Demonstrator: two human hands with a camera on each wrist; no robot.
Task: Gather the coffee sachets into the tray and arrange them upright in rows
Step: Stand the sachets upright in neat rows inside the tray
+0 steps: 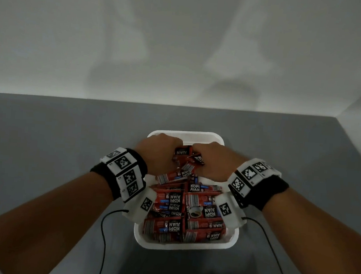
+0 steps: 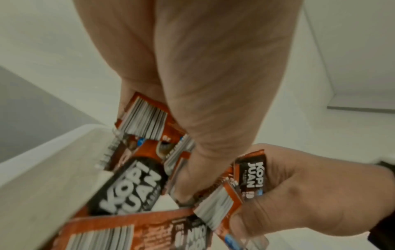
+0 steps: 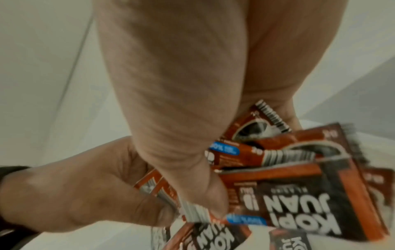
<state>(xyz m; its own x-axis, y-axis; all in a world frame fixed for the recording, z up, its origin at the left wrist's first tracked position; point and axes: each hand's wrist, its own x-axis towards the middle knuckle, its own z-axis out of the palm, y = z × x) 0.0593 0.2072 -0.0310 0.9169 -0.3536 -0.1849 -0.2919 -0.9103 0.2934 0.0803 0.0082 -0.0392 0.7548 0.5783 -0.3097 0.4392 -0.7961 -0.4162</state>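
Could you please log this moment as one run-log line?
left hand: grips sachets | right hand: grips sachets | tray: sachets mostly flat

The coffee sachets (image 1: 182,210) are red-brown packets with black "KOPI JUAN" labels and white barcodes. Most lie flat and overlapping, filling the near part of the white tray (image 1: 183,246). A loose, tilted bunch (image 1: 187,159) stands at the far end.

You have a grey table (image 1: 45,137) filling the lower half of the head view, a white wall (image 1: 183,39) across the top, and two thin black cables (image 1: 102,238) trailing toward the bottom edge.
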